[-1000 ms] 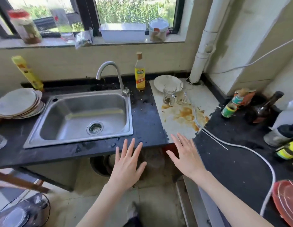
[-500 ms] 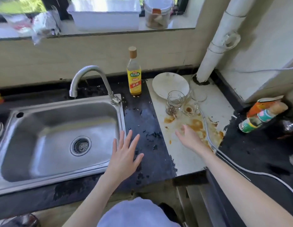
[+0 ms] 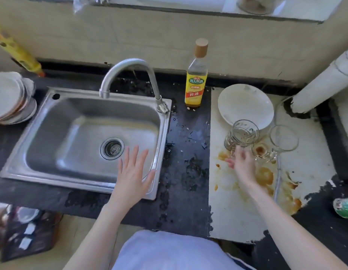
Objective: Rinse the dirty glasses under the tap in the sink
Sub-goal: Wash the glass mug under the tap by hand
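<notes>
The right hand, earlier short of the glasses, had reached the tilted left glass on the stained counter; grip blurred, indeterminate. The left hand, fingers spread, had moved over the sink corner.

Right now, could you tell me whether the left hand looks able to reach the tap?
Probably yes. The left hand hovers open over the sink's front right corner, and only bare basin lies between it and the tap.
</notes>
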{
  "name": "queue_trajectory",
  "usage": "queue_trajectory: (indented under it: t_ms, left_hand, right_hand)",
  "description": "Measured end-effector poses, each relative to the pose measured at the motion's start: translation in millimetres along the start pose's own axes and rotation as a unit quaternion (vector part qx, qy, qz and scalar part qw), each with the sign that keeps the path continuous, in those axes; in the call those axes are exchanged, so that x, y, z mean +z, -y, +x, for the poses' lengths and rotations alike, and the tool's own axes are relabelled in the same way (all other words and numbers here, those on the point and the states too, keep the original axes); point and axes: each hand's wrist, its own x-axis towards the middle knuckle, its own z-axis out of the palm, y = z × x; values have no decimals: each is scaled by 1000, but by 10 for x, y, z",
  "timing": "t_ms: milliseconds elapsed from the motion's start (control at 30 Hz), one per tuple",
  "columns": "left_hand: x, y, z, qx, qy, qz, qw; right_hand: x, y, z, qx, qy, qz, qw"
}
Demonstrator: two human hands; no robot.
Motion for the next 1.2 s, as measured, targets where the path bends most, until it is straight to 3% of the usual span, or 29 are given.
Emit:
queue_trajectory:
  t_ms: [333, 667, 900, 1067, 1200]
  left_hand:
    - [-266, 324, -204, -46, -36, -39, 998]
    - [-588, 956, -49, 9, 30, -109, 994]
    - [-751, 1320, 354, -6, 123, -323, 938]
    - [-765, 1546, 518, 45, 128, -383, 914]
    - [-797, 1674, 665, 61, 87, -402, 910]
  right_hand:
    - [219, 38, -284, -74, 23, -39, 996]
    - [1017, 448, -919, -137, 202, -128, 961]
    - [1889, 694, -1333, -72, 321, -55, 943]
    - [2249, 819, -1326, -93, 372, -85, 920]
    - [2447, 900, -1253, -100, 389, -80, 912]
